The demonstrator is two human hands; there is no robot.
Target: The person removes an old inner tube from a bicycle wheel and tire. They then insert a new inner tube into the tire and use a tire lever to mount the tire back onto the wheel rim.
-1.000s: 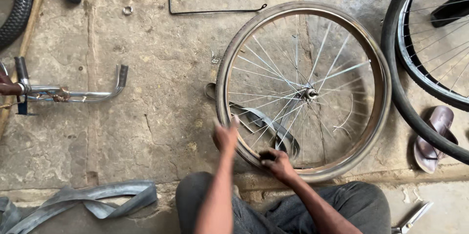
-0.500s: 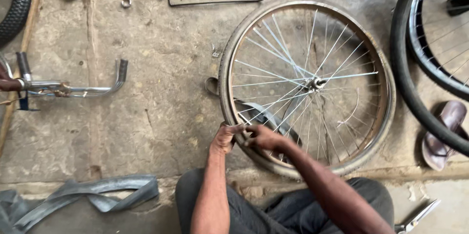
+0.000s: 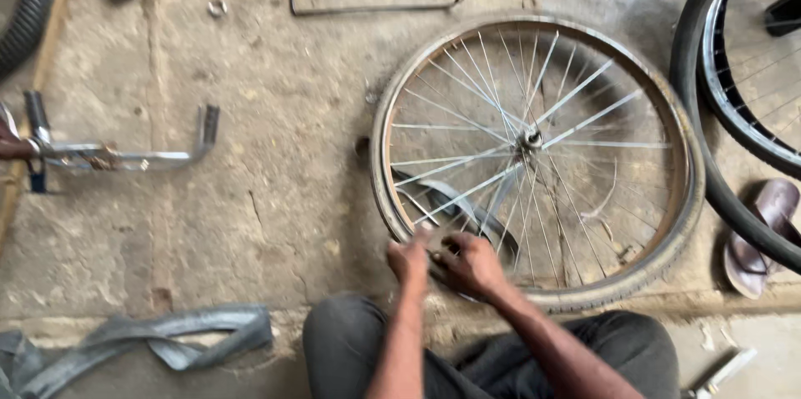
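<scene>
From the head view I see my left hand (image 3: 409, 261) and right hand (image 3: 471, 266) side by side, fingers curled on the near edge of the bicycle wheel rim (image 3: 392, 199); how tightly they grip is blurred. The wheel lies flat on the stone floor (image 3: 275, 174), spreading up and right from my grip, a loose inner tube (image 3: 150, 341) well to its left.

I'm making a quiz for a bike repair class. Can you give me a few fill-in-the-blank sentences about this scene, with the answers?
1. Both hands, the left hand and the right hand, meet at the near edge of the bare ____, which lies flat on the ground.
2. The limp inner tube lies to the ____ of the person's knees.
3. A brown ____ lies on the ground beside the tyred wheel at the right edge.

Missing words: wheel rim; left; sandal
</scene>
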